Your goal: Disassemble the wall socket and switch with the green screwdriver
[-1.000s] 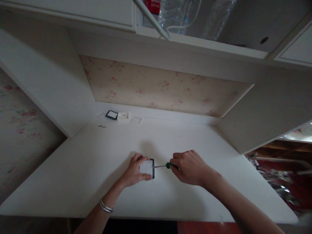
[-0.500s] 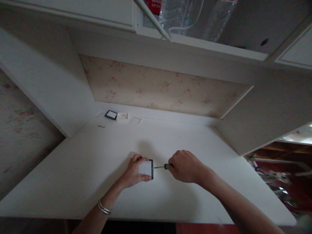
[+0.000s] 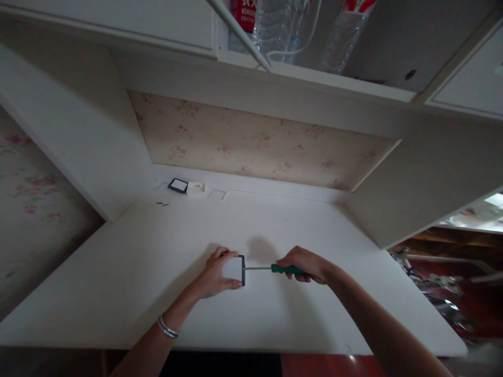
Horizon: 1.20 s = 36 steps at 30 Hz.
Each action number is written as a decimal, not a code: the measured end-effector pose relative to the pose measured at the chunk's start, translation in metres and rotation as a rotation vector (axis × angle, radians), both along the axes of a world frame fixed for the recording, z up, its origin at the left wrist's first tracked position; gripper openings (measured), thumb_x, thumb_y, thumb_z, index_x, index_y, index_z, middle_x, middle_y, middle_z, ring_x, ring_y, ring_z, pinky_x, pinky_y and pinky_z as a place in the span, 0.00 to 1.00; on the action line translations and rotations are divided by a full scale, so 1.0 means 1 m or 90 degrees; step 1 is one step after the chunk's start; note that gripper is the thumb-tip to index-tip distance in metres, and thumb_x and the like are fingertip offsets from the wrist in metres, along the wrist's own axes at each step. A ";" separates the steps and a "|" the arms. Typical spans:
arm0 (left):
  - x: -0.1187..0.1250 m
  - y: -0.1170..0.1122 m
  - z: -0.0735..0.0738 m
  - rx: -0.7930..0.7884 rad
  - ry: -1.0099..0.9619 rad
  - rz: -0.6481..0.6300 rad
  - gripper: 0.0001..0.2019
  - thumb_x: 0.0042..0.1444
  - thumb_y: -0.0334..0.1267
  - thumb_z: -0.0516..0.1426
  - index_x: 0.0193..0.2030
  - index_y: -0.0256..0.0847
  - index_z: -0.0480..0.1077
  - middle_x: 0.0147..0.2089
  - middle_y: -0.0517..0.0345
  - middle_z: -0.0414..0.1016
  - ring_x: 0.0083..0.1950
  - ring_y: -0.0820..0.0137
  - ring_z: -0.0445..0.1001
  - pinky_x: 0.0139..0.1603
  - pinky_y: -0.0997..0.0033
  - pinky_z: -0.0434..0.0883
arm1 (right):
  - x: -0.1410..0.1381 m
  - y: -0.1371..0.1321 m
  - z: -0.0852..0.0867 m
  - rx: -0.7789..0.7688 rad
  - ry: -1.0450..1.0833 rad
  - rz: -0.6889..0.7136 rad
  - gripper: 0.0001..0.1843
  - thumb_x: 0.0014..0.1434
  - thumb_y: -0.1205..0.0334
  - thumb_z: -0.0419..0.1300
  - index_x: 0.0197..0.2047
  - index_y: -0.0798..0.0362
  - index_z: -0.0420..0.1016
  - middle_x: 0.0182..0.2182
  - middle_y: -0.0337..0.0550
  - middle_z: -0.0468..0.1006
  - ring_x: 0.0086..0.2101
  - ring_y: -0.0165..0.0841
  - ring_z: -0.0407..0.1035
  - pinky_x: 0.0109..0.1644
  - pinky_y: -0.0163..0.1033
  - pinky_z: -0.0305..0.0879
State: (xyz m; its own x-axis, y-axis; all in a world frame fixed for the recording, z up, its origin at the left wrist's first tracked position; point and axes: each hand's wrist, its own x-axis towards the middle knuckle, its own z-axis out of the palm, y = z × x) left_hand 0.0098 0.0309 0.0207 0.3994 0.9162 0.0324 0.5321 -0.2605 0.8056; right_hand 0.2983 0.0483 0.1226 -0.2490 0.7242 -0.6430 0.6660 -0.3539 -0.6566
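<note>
My left hand [image 3: 215,274] is closed around a small flat white panel with a dark frame [image 3: 232,268], thumb along the near edge and fingers over the far edge. The panel rests on or just above the white tabletop; which one I cannot tell. My right hand [image 3: 304,263] grips the green handle of a screwdriver [image 3: 278,268]. Its metal shaft runs level to the left, and the tip meets the dark right edge of the panel. The palm hides the rear of the handle.
At the back left of the white tabletop [image 3: 137,293] lie a dark-framed white panel [image 3: 178,185], a white box-like part [image 3: 195,188], a thin white frame [image 3: 217,194] and two thin dark strips [image 3: 162,203]. Overhead, a shelf holds plastic bottles [image 3: 273,31]; a white rod [image 3: 239,34] hangs in front.
My right hand has turned and slid back along the screwdriver, so more green handle and shaft show. The tip stays at the panel's edge. My left hand keeps its hold.
</note>
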 end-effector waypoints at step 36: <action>-0.002 0.005 -0.005 0.024 -0.005 -0.043 0.36 0.38 0.45 0.70 0.57 0.47 0.65 0.56 0.52 0.63 0.58 0.58 0.63 0.60 0.59 0.61 | 0.018 -0.026 -0.051 0.199 0.087 0.106 0.20 0.57 0.48 0.58 0.28 0.56 0.78 0.16 0.34 0.65 0.18 0.24 0.54 0.21 0.32 0.49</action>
State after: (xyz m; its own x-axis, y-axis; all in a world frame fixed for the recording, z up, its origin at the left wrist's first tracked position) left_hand 0.0078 0.0360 0.0158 0.4605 0.8849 0.0703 0.5059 -0.3267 0.7983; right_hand 0.3167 0.0220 0.0719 -0.4479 0.8226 -0.3502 0.5960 -0.0172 -0.8028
